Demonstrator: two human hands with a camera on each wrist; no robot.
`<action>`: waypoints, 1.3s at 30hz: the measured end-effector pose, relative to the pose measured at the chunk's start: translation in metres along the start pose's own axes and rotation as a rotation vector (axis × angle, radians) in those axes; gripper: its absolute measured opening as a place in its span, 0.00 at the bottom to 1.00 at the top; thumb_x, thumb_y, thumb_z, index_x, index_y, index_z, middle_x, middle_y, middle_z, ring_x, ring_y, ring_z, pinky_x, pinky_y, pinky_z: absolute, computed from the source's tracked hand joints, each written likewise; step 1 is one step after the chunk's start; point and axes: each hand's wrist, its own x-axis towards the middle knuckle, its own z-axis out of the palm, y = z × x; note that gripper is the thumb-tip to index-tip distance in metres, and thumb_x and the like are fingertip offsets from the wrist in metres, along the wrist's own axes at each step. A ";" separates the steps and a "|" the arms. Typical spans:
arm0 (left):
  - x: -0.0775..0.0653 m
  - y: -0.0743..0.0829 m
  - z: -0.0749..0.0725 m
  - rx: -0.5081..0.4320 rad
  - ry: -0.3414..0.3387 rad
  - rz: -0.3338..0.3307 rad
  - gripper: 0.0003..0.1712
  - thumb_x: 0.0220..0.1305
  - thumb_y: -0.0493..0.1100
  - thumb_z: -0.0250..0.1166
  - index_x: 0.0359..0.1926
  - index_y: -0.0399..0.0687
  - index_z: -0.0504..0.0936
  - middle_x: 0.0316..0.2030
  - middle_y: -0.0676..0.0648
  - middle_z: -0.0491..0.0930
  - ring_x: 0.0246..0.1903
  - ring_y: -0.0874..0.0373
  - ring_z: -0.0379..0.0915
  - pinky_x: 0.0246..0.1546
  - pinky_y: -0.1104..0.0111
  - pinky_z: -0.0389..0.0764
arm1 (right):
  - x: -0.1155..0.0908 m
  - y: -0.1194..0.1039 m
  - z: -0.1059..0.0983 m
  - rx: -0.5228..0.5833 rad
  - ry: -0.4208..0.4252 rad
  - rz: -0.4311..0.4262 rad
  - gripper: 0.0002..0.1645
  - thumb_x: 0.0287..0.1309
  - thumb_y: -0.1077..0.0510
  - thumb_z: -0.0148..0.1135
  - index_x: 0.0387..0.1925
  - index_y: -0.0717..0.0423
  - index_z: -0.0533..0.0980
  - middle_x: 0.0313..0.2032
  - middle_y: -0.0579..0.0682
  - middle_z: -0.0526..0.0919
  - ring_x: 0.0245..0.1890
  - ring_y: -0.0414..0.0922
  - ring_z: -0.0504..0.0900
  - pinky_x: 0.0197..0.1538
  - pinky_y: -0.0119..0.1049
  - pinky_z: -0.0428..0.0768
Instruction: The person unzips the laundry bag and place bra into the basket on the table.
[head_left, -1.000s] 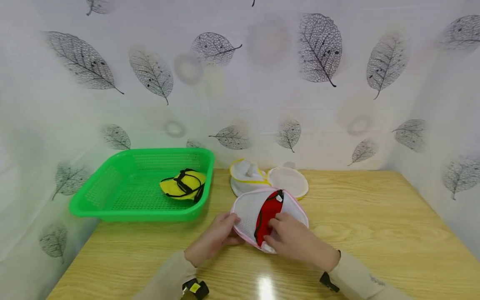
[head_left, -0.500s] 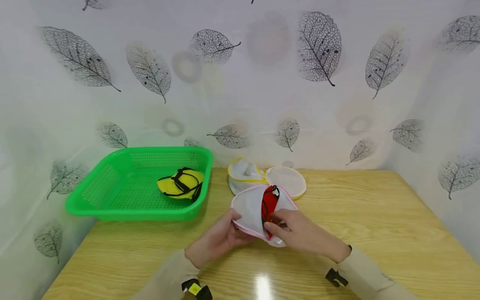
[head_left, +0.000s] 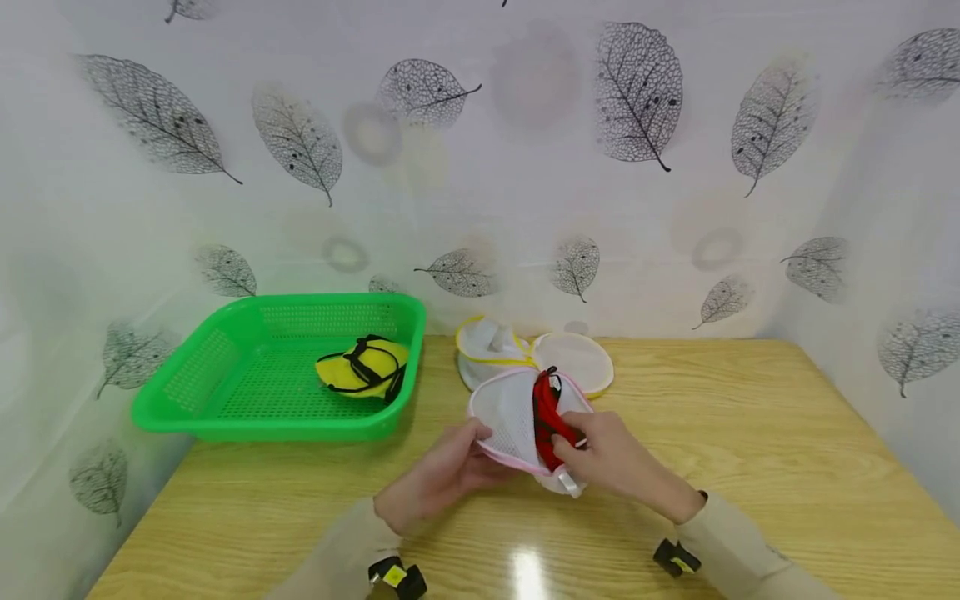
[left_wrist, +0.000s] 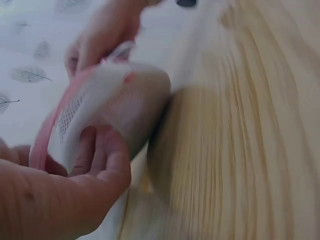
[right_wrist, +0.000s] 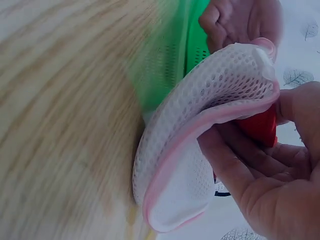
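A white mesh laundry bag [head_left: 504, 417] with pink trim is held up off the table, its mouth unzipped. My left hand [head_left: 450, 471] grips its near left edge, thumb on the pink rim and fingers curled beneath, as the left wrist view shows on the mesh [left_wrist: 135, 97]. Inside the mouth lies a red garment [head_left: 547, 412] with dark straps. My right hand [head_left: 618, 458] reaches in from the right and pinches the red cloth; in the right wrist view the red garment [right_wrist: 262, 129] sits between thumb and fingers. The bag hides part of it.
A green plastic basket [head_left: 281, 429] stands at the left, holding a yellow garment [head_left: 386, 362] with black straps. Behind the pink-trimmed bag lies another white mesh bag [head_left: 573, 362] with yellow trim, its lid laid back. A leaf-printed curtain [head_left: 480, 192] hangs behind the wooden table [head_left: 750, 450].
The bag has tilted and lifted slightly in my left hand. The red garment, spread flat earlier, is now bunched toward the right, where my right hand has shifted a little.
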 end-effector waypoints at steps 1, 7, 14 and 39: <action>0.000 0.000 -0.001 0.055 0.035 0.014 0.25 0.70 0.42 0.48 0.63 0.30 0.69 0.49 0.41 0.86 0.47 0.54 0.84 0.60 0.53 0.80 | -0.001 0.001 -0.001 0.004 0.013 0.020 0.06 0.63 0.63 0.59 0.31 0.54 0.80 0.27 0.46 0.87 0.26 0.33 0.84 0.23 0.28 0.80; 0.000 0.007 -0.013 0.481 0.213 0.113 0.13 0.69 0.42 0.63 0.42 0.33 0.81 0.30 0.49 0.82 0.30 0.62 0.79 0.36 0.68 0.84 | -0.004 0.002 -0.015 -0.006 0.144 0.121 0.04 0.61 0.61 0.65 0.35 0.53 0.85 0.32 0.46 0.89 0.30 0.35 0.84 0.31 0.28 0.81; -0.001 0.013 -0.025 0.705 0.235 0.145 0.10 0.63 0.42 0.69 0.35 0.38 0.80 0.23 0.49 0.79 0.23 0.61 0.72 0.26 0.72 0.72 | -0.007 0.005 -0.033 0.102 0.198 0.246 0.10 0.63 0.59 0.66 0.42 0.60 0.85 0.36 0.51 0.89 0.31 0.38 0.85 0.34 0.32 0.82; -0.044 0.031 -0.031 0.961 0.287 0.408 0.09 0.68 0.42 0.67 0.48 0.51 0.84 0.40 0.53 0.85 0.38 0.62 0.81 0.41 0.71 0.82 | -0.045 0.019 -0.087 -0.236 0.269 0.339 0.13 0.61 0.56 0.66 0.44 0.57 0.85 0.32 0.49 0.90 0.31 0.37 0.83 0.29 0.32 0.76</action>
